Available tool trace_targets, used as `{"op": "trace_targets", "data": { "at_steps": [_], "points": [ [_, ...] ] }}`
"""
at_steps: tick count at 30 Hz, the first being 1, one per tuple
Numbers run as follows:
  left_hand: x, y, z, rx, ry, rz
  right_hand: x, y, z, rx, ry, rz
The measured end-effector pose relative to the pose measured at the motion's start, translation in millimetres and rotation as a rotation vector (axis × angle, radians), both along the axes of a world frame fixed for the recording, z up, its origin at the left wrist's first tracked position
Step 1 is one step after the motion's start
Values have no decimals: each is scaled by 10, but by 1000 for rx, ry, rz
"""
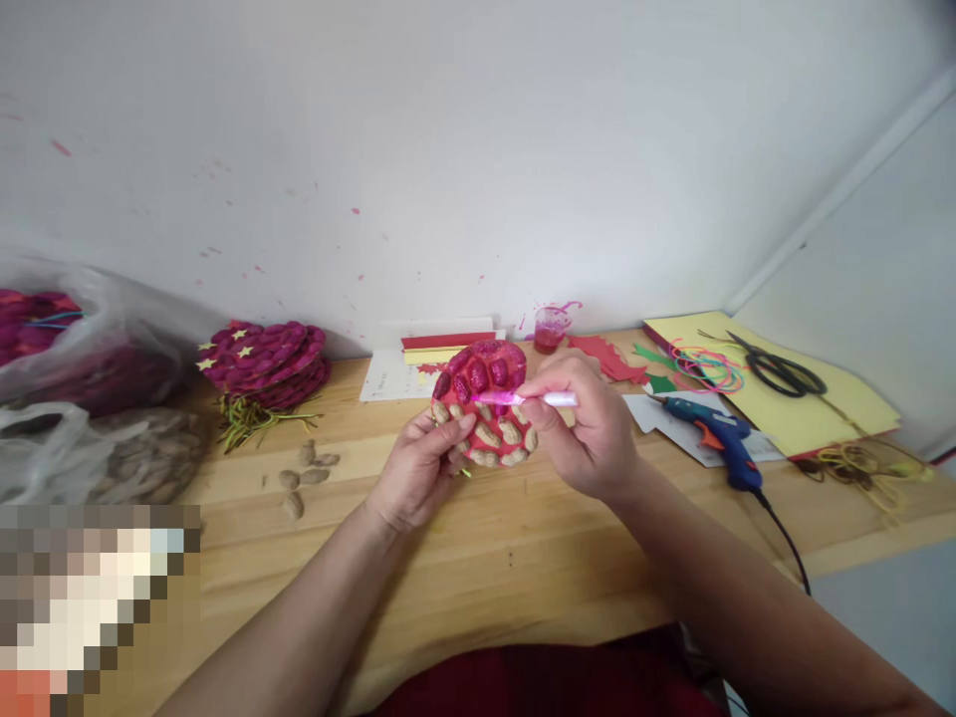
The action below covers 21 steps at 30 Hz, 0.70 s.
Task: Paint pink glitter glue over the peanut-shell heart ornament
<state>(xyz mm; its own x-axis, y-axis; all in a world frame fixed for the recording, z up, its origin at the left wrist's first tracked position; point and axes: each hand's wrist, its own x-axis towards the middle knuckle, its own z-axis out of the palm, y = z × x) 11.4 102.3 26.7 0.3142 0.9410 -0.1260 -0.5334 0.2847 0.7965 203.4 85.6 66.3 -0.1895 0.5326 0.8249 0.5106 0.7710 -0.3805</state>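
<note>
Above the middle of the table, my left hand grips the lower left edge of a round red peanut-covered disc. The peanuts in its upper part are painted shiny magenta, while the lower ones are plain tan. My right hand is closed around a paintbrush with a pale handle. Its magenta tip points left and lies over the middle of the disc, at the line between painted and plain peanuts. Whether the bristles touch a peanut I cannot tell.
A cup of magenta paint stands by the spattered wall. Leftward are stacked painted peanut discs, loose peanuts and a plastic bag of peanuts. On the right lie a corded glue gun, scissors and yellow paper.
</note>
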Motion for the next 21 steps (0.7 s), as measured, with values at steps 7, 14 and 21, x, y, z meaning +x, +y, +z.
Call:
{"op": "trace_targets", "data": {
  "at_steps": [7,14,21],
  "points": [
    [4,-8,28,-2,-12,-11,33,30,-28,-63,62,36],
    [6,-7,32,-10,12,-20,52,53,-37,-64,69,-14],
    [52,2,47,-3,2,21,-30,-11,16,40,-97,-55]
  ]
}}
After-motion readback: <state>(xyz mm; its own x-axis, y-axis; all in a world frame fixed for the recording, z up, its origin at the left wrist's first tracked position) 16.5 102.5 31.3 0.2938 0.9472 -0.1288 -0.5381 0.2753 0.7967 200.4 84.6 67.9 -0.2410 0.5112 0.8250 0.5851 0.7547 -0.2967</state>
